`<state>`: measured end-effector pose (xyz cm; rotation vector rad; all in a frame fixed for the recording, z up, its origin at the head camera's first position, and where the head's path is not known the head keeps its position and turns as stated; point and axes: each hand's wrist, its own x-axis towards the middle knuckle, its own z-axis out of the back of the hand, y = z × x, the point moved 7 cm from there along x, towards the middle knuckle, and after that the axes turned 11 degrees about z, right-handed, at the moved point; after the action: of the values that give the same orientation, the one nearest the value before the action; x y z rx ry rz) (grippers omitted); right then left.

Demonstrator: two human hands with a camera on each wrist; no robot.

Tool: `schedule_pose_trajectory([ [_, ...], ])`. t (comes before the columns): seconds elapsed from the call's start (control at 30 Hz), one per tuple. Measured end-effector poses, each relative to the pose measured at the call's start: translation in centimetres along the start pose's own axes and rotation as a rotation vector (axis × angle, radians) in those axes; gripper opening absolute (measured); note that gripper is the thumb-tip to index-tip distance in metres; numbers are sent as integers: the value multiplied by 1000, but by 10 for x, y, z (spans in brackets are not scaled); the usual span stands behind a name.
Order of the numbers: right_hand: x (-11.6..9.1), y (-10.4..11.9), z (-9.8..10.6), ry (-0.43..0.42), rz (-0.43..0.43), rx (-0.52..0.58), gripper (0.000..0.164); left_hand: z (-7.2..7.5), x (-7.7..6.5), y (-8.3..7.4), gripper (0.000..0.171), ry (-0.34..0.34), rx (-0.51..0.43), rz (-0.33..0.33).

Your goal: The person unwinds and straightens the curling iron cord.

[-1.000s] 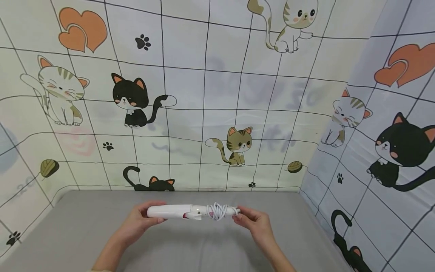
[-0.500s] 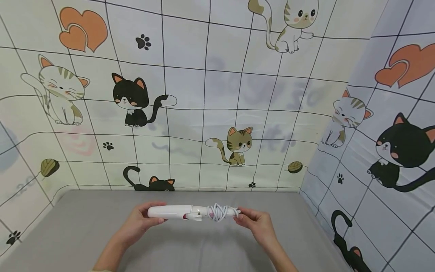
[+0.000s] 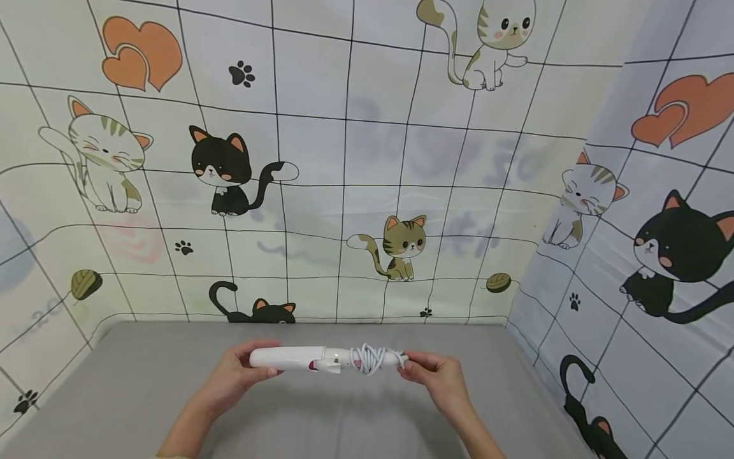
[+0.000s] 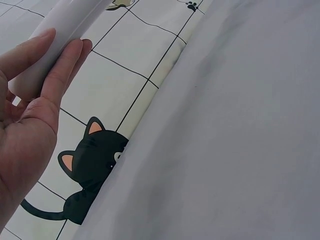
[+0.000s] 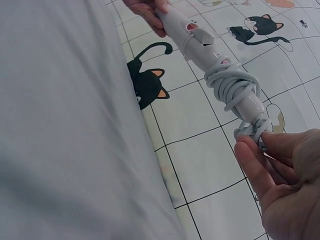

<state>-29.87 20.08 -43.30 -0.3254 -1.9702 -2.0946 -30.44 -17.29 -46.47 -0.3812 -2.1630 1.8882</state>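
Observation:
What looks like a white curling iron is held level above the grey surface, between both hands. My left hand grips its thick, smooth end, thumb on the near side and fingers behind. A small lever sticks out near the middle. White cord is wound in several loops about the slimmer part. At that slim end my right hand pinches the tip and the cord coils by it with thumb and fingers. In the right wrist view the cord and the pinching fingertips show closely; the plug cannot be made out.
A grey cloth-covered surface spreads under the hands. Behind it stands a pale wall sheet with grid lines, printed cats and hearts. Another printed sheet closes off the right side.
My right hand has shifted very slightly to the right at the cord end. The left hand and the curling iron stay almost still.

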Motion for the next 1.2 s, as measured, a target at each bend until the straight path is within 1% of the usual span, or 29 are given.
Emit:
schedule_pose_trajectory([
  [0.17, 0, 2, 1, -26, -2, -25, 19, 0, 1, 0, 48, 17, -10, -15],
  [0.43, 0, 3, -1, -62, -1, -157, 16, 1, -1, 1, 47, -2, -1, -11],
  [0.57, -1, 2, -2, -72, -15, -189, 15, 2, -2, 2, 47, -1, -9, -10],
  [0.8, -1, 2, -2, -91, 10, -135, 20, 3, -3, 5, 47, 23, -57, -31],
  [0.9, -1, 4, 1, -109, 17, -145, 20, 4, -3, 5, 47, 42, -82, -49],
  [1.07, 0, 11, 10, -149, 37, -208, 17, 4, -4, 6, 47, 74, -124, -69],
  [1.13, 0, 14, 13, -161, 51, -264, 17, 4, -5, 7, 47, 77, -132, -67],
  [1.2, 0, 17, 15, -165, 92, -342, 18, 4, -5, 8, 46, 82, -136, -70],
])
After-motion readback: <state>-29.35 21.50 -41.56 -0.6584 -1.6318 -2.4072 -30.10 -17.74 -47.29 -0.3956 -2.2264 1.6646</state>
